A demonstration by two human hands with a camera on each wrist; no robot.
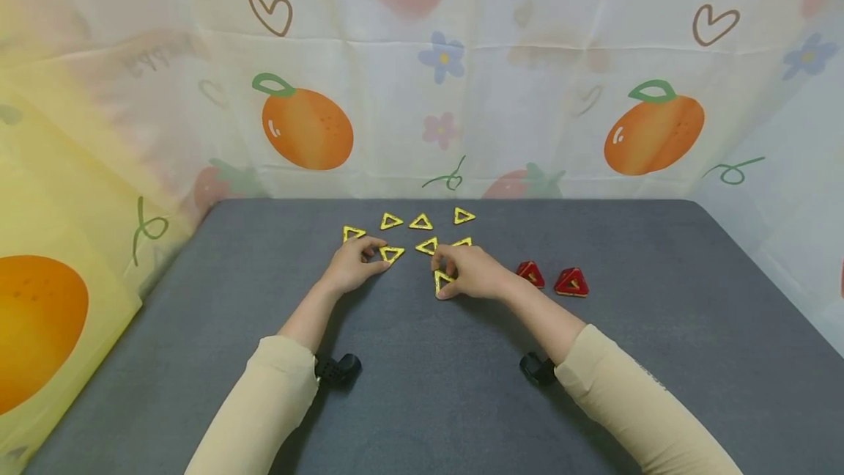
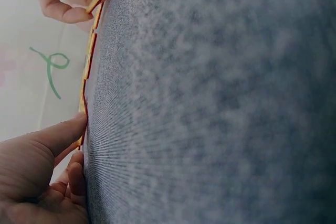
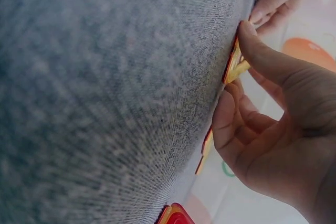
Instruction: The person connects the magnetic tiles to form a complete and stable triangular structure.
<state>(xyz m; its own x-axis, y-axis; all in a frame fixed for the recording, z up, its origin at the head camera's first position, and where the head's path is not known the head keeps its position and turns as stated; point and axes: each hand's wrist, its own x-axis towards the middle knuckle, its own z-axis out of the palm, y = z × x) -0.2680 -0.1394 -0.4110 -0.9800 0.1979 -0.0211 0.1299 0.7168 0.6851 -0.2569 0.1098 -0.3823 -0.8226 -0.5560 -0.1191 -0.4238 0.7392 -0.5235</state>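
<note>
My right hand (image 1: 478,272) pinches a yellow-faced, red-edged triangle frame (image 1: 438,283) between thumb and fingers. This triangle (image 3: 234,66) tilts up from the table in the right wrist view. My left hand (image 1: 354,266) has thumb and index finger at the edges of another yellow triangle frame (image 1: 392,255), which lies on the table. In the left wrist view the left thumb (image 2: 68,132) covers part of that piece. Just behind the left hand lies a third triangle (image 1: 353,232), partly hidden by it.
Several more yellow triangles, such as one at the back (image 1: 464,216) and one in the middle (image 1: 427,246), lie flat on the dark grey table (image 1: 422,402). Two red triangular pieces, one nearer (image 1: 530,274) and one farther right (image 1: 571,282), sit beside the right forearm. A printed curtain (image 1: 475,123) hangs behind.
</note>
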